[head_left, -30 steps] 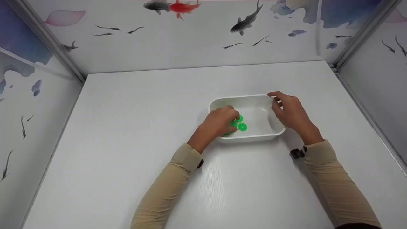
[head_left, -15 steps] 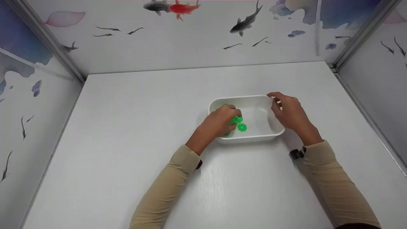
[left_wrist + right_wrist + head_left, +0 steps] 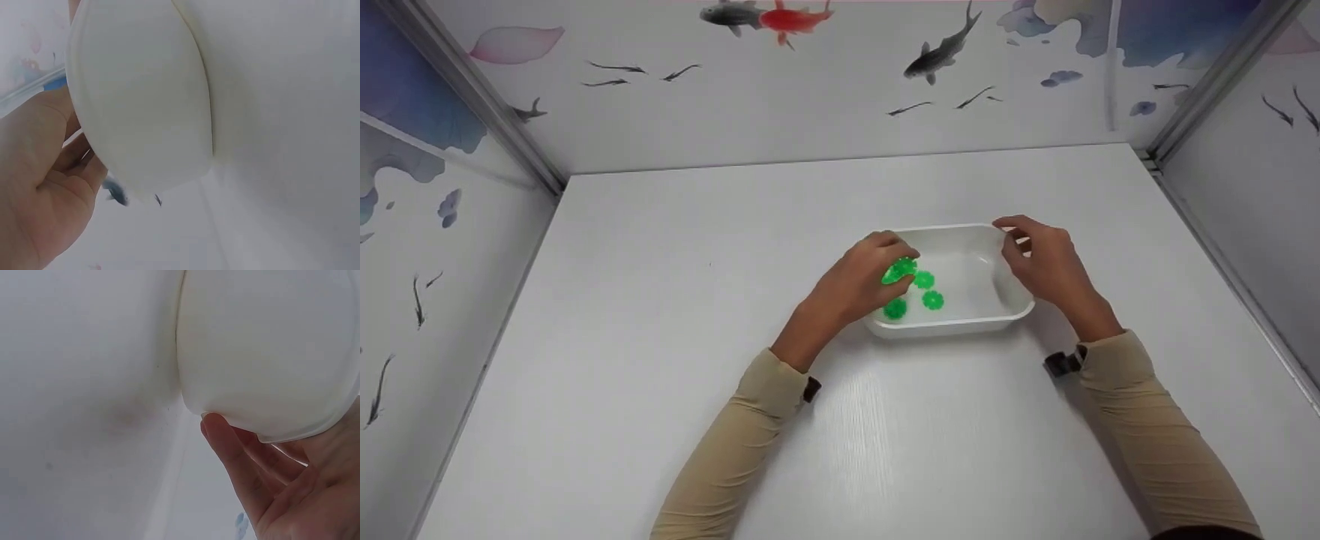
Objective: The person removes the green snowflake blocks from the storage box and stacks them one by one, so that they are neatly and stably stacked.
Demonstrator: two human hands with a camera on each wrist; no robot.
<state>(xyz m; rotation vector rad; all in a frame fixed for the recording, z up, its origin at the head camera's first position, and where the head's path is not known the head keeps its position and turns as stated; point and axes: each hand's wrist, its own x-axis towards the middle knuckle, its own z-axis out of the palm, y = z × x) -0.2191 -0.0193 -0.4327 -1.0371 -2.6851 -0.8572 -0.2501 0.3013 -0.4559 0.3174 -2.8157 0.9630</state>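
A white tray [image 3: 952, 325] holds several green flower-shaped pieces [image 3: 933, 300] in its left part. The left hand [image 3: 859, 277] reaches over the left end, its thumb and fingers curled round green pieces [image 3: 903, 268]; how many it holds is unclear. In the left wrist view, the tray's outer wall [image 3: 143, 101] hides that hand's [image 3: 50, 174] fingertips. At the opposite end, the right hand [image 3: 1050, 266] grips the back right corner. The right wrist view has this hand's [image 3: 292, 478] fingers against the outside of the tray [image 3: 264, 349].
The tray stands on a white table [image 3: 660, 300], right of its middle. White panels painted with fish [image 3: 937, 56] rise behind the table and along both sides, joined by grey metal posts [image 3: 1222, 82].
The left hand has shifted left and back from inside the tray, with green pieces between its fingers, uncovering another piece at the front left. The right hand stays at its corner.
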